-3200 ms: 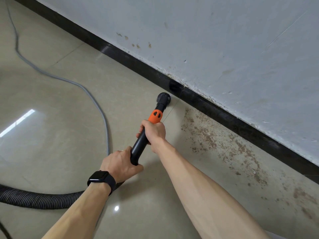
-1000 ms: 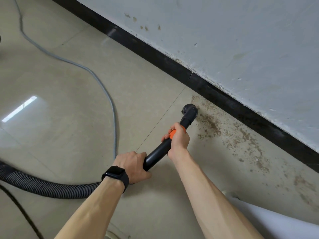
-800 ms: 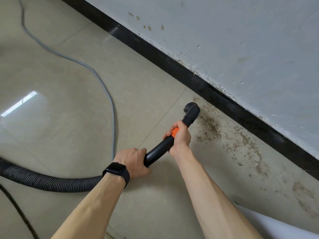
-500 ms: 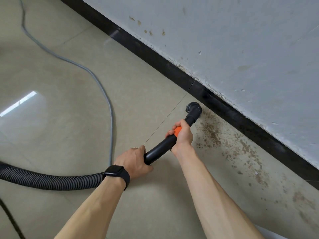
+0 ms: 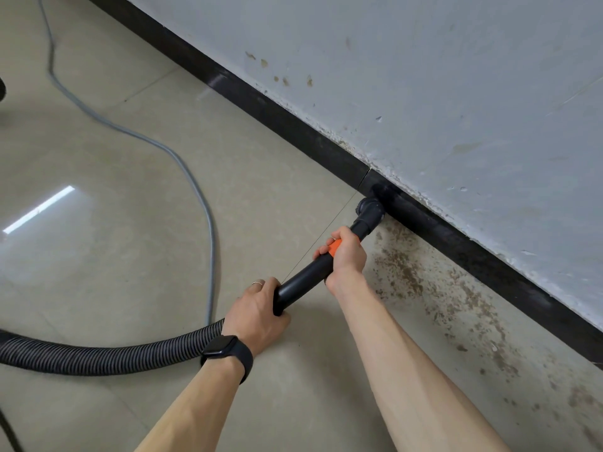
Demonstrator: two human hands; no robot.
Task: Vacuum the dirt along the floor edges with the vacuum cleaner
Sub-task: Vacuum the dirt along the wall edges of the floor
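Both hands hold a black vacuum wand with an orange collar. My right hand grips it at the orange collar, close to the head. My left hand, with a black watch on the wrist, grips the rear end where the ribbed black hose joins. The round black nozzle sits on the floor against the black baseboard. Brown dirt is spread over the beige tiles to the right of the nozzle, along the baseboard.
A grey power cord curves over the glossy beige floor on the left. The stained grey-white wall rises above the baseboard. A thin black cable shows at the bottom left corner.
The nozzle has moved from the edge of the dirt patch forward to the baseboard. Both hands kept their grip and followed the wand toward the wall.
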